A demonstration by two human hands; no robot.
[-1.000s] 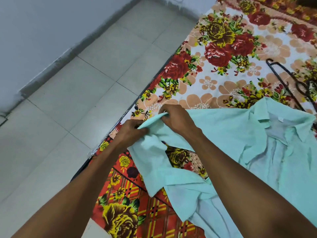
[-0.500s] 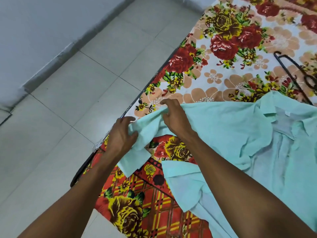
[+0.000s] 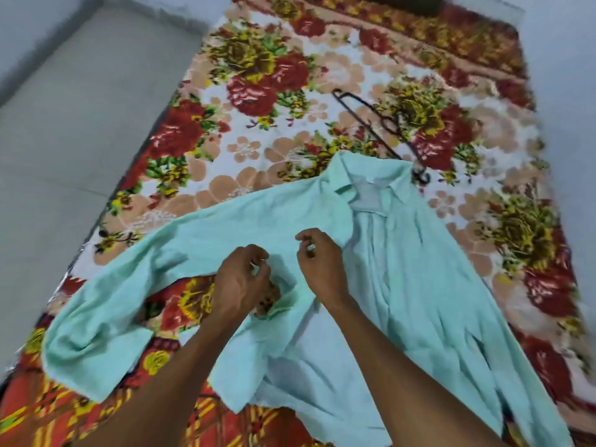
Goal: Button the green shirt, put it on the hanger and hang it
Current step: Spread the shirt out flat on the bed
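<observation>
The light green shirt (image 3: pixel 419 269) lies spread on the floral blanket (image 3: pixel 258 91), its front unfastened and its collar pointing away from me. One sleeve stretches out to the lower left. My left hand (image 3: pixel 242 282) hovers over the shirt near the armpit, fingers loosely curled, holding nothing. My right hand (image 3: pixel 319 262) is just to its right over the chest panel, also loosely curled and holding nothing. A black hanger (image 3: pixel 371 124) lies on the blanket beyond the collar, one end touching the shirt's shoulder.
The blanket covers a low mattress on the floor. Grey floor tiles (image 3: pixel 64 156) run along its left side and a pale wall (image 3: pixel 564 59) along the right. A dark object (image 3: pixel 403 1) sits at the far end.
Both hands have let go of the sleeve end, which now lies stretched out at the left. They moved right to the shirt's body, and the view swung right.
</observation>
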